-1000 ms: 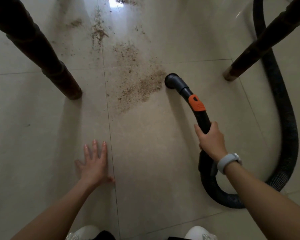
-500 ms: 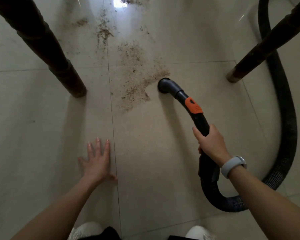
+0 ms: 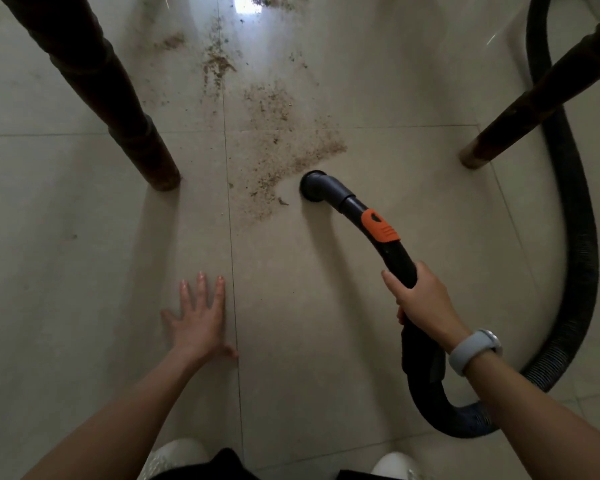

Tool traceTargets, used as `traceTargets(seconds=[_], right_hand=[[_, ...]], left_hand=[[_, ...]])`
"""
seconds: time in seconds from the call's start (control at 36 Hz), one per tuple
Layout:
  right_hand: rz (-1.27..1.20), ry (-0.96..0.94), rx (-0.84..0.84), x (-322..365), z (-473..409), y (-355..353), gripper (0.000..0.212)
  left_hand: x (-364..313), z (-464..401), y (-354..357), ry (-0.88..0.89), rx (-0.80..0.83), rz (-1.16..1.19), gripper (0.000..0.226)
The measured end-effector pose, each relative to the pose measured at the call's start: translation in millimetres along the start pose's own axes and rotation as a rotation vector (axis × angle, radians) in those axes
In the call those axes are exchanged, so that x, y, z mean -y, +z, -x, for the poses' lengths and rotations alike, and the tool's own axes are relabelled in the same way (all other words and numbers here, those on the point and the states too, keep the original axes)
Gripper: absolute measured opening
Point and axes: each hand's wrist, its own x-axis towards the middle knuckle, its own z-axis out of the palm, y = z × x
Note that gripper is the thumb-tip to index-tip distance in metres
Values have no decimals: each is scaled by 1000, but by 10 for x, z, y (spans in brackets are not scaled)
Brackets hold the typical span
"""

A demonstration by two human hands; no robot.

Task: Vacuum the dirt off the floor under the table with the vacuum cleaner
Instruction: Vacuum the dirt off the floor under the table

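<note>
Brown dirt point(image 3: 278, 140) lies scattered over the floor point(image 3: 326, 306) between two table legs, left leg point(image 3: 118, 109) and right leg point(image 3: 534, 98). Your nozzle point(image 3: 314, 186) sits mouth-down at the near right edge of that patch. Your right hand point(image 3: 421, 299) grips the black wand point(image 3: 392, 251), fingers curled round it, below the orange slider point(image 3: 378, 226). Your left hand point(image 3: 198, 320) rests flat on the tile, fingers spread. The hose point(image 3: 575, 258) loops round behind the right leg.
</note>
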Motion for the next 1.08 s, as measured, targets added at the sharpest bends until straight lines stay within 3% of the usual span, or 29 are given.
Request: traceTargets(seconds=[0.25,0.47,0.61,0.69,0.83,0.94,1.08], right_hand=[[149,-104,171,74,227,285,25],[125,-91,47,96,123,205,25],[182,-119,120,85,220,374,26],[278,-179,184,95,273,447,27],[333,-173,145,121,212,321,28],[313,-176,92,155,221,269,25],[402,-238,144,205,414,362,27]], left_hand=[[-25,13,1,-6,-17,2,142],[-7,-21,-17,-2,-7,0,138],[40,-4,-41,12,-5,10,131],[54,-15,-69,10,-8,3,125],[140,-56,-100,39,-6,39,111],[205,-76,-77,69,-68,31,97],[171,-5,20,62,-145,56,86]])
